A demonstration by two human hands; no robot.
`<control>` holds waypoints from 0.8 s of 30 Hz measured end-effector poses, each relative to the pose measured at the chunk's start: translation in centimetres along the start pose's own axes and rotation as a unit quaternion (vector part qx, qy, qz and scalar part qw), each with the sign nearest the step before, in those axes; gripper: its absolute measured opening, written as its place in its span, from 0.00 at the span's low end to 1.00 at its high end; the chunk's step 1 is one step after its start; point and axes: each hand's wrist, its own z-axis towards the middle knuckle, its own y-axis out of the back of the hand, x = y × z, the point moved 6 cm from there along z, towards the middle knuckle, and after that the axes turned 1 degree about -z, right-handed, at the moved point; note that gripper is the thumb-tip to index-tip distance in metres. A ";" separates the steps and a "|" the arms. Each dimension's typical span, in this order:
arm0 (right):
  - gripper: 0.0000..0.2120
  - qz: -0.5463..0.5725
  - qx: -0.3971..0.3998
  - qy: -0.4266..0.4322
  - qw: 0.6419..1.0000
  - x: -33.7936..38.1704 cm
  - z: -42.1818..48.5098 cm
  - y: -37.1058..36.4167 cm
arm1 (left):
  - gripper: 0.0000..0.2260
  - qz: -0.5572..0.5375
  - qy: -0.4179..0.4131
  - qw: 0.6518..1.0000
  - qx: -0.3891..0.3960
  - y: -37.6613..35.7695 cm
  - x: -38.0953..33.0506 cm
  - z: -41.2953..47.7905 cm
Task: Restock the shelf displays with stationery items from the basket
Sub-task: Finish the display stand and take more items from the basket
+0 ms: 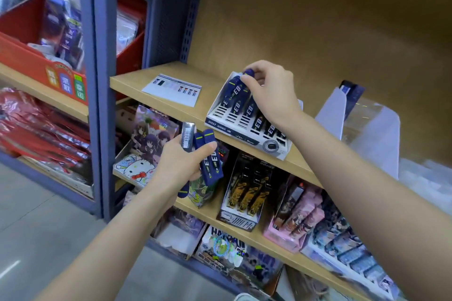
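Right hand (270, 91): fingers and thumb curled in a narrow pinch on the top end of one navy pack (247, 73). The pack stands tilted in a rear slot of the white display tray (244, 138), beside other navy packs already seated there. The wrist crosses the tray's right half and hides part of that row.

Left hand (178, 166): closed round a bundle of navy packs (210, 157), thumb laid across their faces. The same hand grips a black barcoded pack (187, 138) against the bundle, upright, barcode outward. This hand is in front of the shelf edge, lower than the tray and to its left.

Tray contents: navy packs in the left slots, black packs (259, 120) in the right slots, and several front slots at left unfilled.

The tray sits on the upper shelf (132, 79), near its front edge. A printed card (172, 89) lies flat to the tray's left, apart from it. A clear plastic stand (374, 127) is to its right.

Shelf below: a black-and-gold box (247, 187) and a pink box (294, 217), side by side. Red bins (22, 52) occupy the neighbouring bay at left.
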 end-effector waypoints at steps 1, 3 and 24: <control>0.05 -0.015 0.013 0.005 1.000 0.0 0.4 -0.6 | 0.07 -0.001 0.000 1.000 -0.005 0.2 0.0 0.2; 0.05 -0.043 0.043 0.012 0.998 -0.1 0.9 -1.5 | 0.07 0.003 -0.007 1.000 -0.017 0.8 -0.2 0.6; 0.06 -0.097 0.094 0.006 0.991 -0.5 2.4 -2.5 | 0.05 -0.007 -0.017 0.998 -0.056 2.9 -0.9 1.6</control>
